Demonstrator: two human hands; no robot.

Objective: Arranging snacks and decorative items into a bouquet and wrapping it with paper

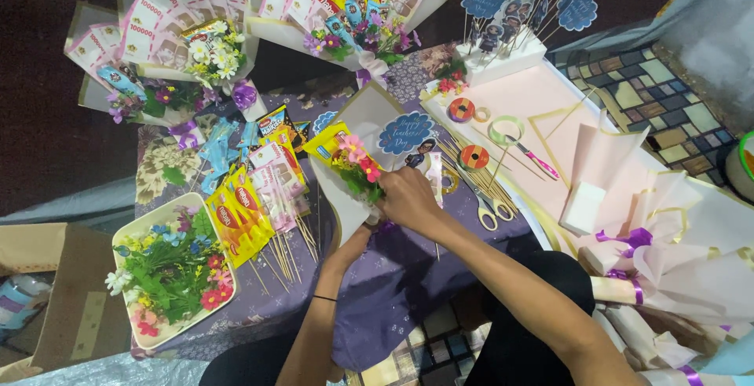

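Bench (408, 276): a low bench under a purple patterned cloth fills the middle of the frame, crowded with craft goods.
Finished bouquets (236, 17): along the top left and top centre lie fans of pink paper notes with snack packets, flowers and purple bows.
Wrapping paper (675, 252): pale pink sheets with gold edges and purple ribbon are heaped at the right edge.
Flower tray (126, 237): a cream tray at lower left holds loose artificial flowers and green leaves.
Snack packets (236, 217): yellow and pink packets on sticks lie just right of the tray.
Small bouquet (349, 162): the piece in hand sits at the centre, a white paper cone holding a yellow packet, pink and red flowers and a blue scalloped card.
Right hand (408, 197): it rests on the lower right of the bouquet, fingers curled and pressed against the stems near the base.
Left hand (369, 225): it comes up from below at the cone's neck; mostly hidden by the paper and the other hand, so its grip cannot be told.
Scissors (491, 209): yellow-handled, lying just right of the hands among thin wooden sticks.
Tape rolls (473, 156): small rolls sit near the scissors on the pink sheet.
Step in hand: it looks like the flowers are being settled and gathered at the cone's neck.
Next move: it likely calls for a firm hold at the neck with one hand free.
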